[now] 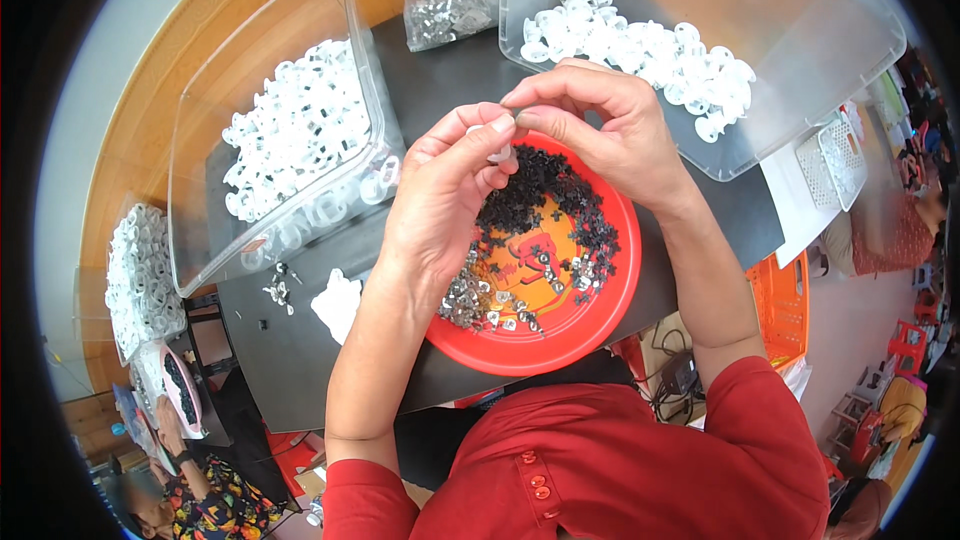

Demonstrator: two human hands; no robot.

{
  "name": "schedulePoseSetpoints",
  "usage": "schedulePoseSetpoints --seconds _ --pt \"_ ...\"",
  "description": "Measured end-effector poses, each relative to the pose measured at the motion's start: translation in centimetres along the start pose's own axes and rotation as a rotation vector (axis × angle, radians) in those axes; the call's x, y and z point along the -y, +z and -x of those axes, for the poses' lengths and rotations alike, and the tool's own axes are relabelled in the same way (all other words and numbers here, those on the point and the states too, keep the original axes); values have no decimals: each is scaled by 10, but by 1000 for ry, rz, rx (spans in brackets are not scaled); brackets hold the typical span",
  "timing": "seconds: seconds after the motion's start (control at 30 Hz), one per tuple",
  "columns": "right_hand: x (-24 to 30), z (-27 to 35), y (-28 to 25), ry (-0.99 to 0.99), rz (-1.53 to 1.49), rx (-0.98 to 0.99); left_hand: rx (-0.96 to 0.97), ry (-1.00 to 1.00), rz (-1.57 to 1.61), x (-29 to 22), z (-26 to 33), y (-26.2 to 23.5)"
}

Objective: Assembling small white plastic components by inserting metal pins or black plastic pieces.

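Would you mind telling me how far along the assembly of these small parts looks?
Done: many white plastic pieces fill the left clear bin. In hand: the left hand holds one white piece while the right hand pinches something small against it. Left: black parts and metal clips remain in the red bowl.

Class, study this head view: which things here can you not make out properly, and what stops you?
- Small piece between the left hand and right hand: fingertips cover it.
- Middle of the red bowl: hidden under the left hand and parts.
- Clear bag of metal parts: cut by the top edge.
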State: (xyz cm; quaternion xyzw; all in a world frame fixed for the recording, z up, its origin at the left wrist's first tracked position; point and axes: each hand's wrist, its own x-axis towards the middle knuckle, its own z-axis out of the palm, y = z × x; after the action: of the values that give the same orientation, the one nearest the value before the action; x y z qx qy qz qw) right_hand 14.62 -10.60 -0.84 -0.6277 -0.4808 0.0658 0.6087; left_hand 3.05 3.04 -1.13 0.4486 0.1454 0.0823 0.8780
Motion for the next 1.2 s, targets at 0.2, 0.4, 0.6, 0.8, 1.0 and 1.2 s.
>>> schedulePoseSetpoints --seconds 0.2,0.4,0.6,0.8,1.0,1.2 --pt "-1 2 -6 127 73 44 -35 17 -1 -1 -2 -1" --pt "-10 6 -21 114 368 580 -24 62 -39 -9 -1 -5" --pt "-11 16 -13 186 527 698 -29 58 -40 -7 -2 -6" --pt "0 16 -2 183 699 741 -38 45 -51 -5 -2 -6" --pt "-5 14 -8 136 532 693 -74 16 -61 -2 -3 -3" --pt "11 3 -27 323 76 336 -74 52 -233 1 -4 -1"
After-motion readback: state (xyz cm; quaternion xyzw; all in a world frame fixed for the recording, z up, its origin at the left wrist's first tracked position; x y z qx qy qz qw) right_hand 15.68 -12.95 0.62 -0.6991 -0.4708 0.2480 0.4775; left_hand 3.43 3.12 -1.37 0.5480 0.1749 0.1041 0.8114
